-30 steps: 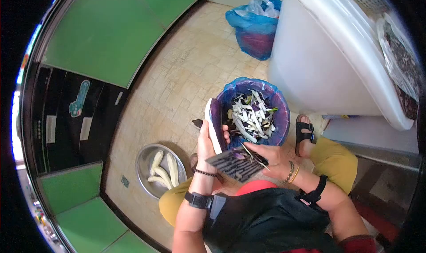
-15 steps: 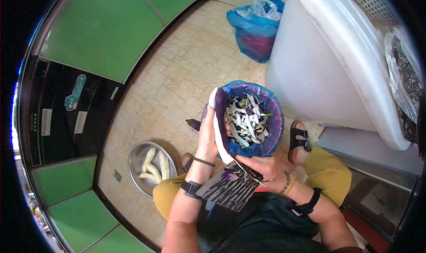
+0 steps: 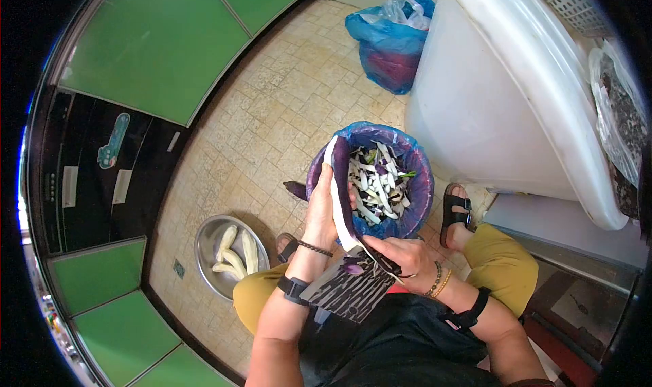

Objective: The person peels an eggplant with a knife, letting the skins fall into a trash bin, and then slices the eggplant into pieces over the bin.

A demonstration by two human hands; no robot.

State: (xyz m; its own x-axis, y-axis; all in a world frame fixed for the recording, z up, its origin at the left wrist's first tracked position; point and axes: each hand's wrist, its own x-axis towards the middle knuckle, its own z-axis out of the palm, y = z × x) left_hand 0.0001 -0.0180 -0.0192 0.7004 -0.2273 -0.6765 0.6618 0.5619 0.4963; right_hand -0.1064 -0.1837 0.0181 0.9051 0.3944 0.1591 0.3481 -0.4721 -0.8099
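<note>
My left hand [image 3: 320, 210] is closed round a long eggplant [image 3: 342, 190], which shows a white peeled strip beside its dark purple skin. In my right hand [image 3: 407, 259] is a wide-bladed knife [image 3: 348, 289] with a dark, streaked blade. Its edge lies at the eggplant's near end, and my right index finger stretches toward that end. A purple scrap sticks to the blade, whose handle is mostly hidden by my fingers. Under the eggplant stands a bin lined with a blue bag [image 3: 422, 153], holding white and purple peelings [image 3: 384, 187].
A metal bowl [image 3: 204, 261] with several peeled eggplants [image 3: 234, 258] stands on the floor at the left. Another purple eggplant [image 3: 295, 189] shows beside the bin. A tied blue bag [image 3: 388, 47] sits by the white tub-like fixture [image 3: 468, 108]. Green cabinets [image 3: 156, 47] line the left.
The eggplant and my left hand have shifted very slightly to the right. My right hand and the knife stay almost where they were.
</note>
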